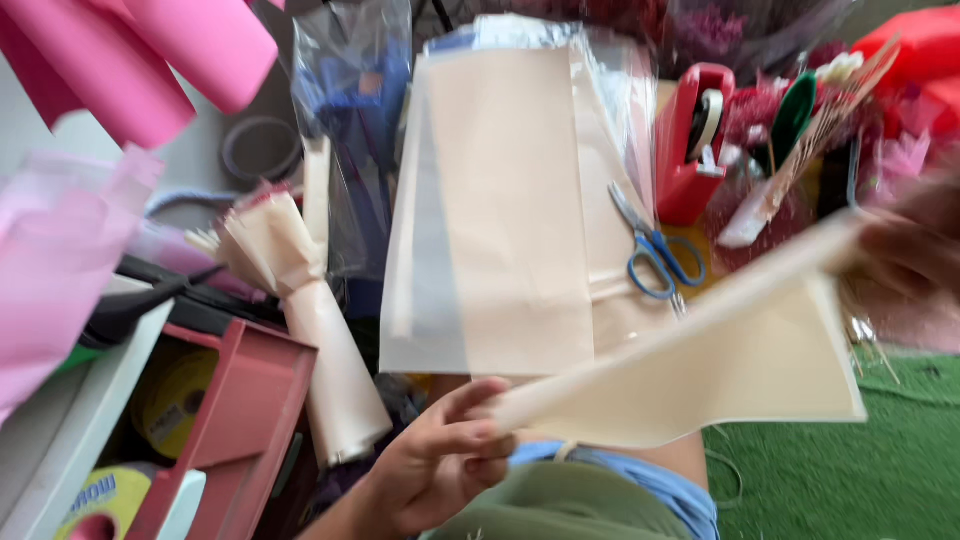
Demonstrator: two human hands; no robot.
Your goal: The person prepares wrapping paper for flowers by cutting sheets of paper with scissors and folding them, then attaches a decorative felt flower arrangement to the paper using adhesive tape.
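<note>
Right now your cream sheet (740, 370) hangs folded in the air above your lap, stretched between both hands and slanting up from lower left to upper right. Your left hand (440, 465) has its fingers (470, 435) curled nearly closed, pinching the sheet's lower corner between thumb and fingertips. Your right hand (915, 245) is blurred at the frame's right edge; it meets the sheet's upper end, but you cannot tell how far its fingers are closed.

Just behind the sheet lies a stack of similar paper (510, 210) in clear plastic, with blue scissors (655, 255) resting on its right side. Beside those stands a red tape dispenser (690, 145). Left of the stack, a wrapped cone (310, 320) of the same cream paper leans against a pink tray (245, 410). Pink rolls (140, 60) sit at upper left, green mat (850, 470) at lower right.
</note>
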